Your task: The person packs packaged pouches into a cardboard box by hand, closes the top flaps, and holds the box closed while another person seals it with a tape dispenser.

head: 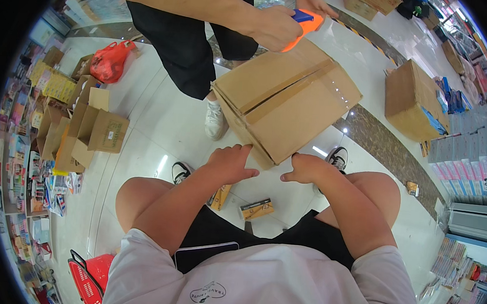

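Observation:
A large cardboard box (297,109) stands tilted before me, its top flaps nearly meeting along a dark slit, with clear tape at one end. My left hand (232,164) is at the lower left edge of the box, thumb out, some fingertips hidden against it. My right hand (306,168) is by the near right corner, fingers curled at the edge and thumb apart. Whether either hand bears the box's weight cannot be told. Another person in black shorts stands across the box, with an orange and blue tape dispenser (305,25) in one hand above the far flap.
Small orange and black boxes (257,209) lie on the floor between my feet. Open cartons (109,132) and a red plastic bag (110,63) are at left, a red basket (90,281) at lower left. Another carton (412,102) and stacked goods (467,159) stand at right.

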A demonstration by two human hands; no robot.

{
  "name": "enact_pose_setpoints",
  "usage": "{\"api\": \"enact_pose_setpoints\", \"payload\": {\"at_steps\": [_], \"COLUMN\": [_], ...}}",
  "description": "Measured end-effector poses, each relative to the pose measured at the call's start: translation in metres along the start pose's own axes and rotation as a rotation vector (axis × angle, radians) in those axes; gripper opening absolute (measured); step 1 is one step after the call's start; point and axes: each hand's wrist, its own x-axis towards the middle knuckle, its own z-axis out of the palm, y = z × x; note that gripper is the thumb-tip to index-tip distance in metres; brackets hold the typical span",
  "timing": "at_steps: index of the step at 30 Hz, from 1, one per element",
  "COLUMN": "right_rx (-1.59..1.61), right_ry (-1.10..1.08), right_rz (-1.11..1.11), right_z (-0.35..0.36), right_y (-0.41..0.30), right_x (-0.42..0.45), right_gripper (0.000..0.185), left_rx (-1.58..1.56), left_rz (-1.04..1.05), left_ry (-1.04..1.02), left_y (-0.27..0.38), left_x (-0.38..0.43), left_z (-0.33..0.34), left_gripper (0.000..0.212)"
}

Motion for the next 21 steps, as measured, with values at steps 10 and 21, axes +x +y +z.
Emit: {"api": "enact_pose_setpoints", "payload": {"at_steps": [10,21], "right_rx": [-0.006,-0.021], "right_ry": [0.072,0.009], "right_rz": [-0.004,-0.024], "right_z": [0.006,0.007], "right_y": [0.006,-0.002], "right_x": [0.001,0.003], "right_gripper": [0.083,0.095], "left_rx": [0.066,0.048], "left_rz": [0.087,0.121], "left_ry": [-0.087,-0.022], "left_y": [-0.002,-0.009], "left_x": [0.008,0.003], "left_z": [0.008,0.011], "left_gripper": [0.086,0.088]}}
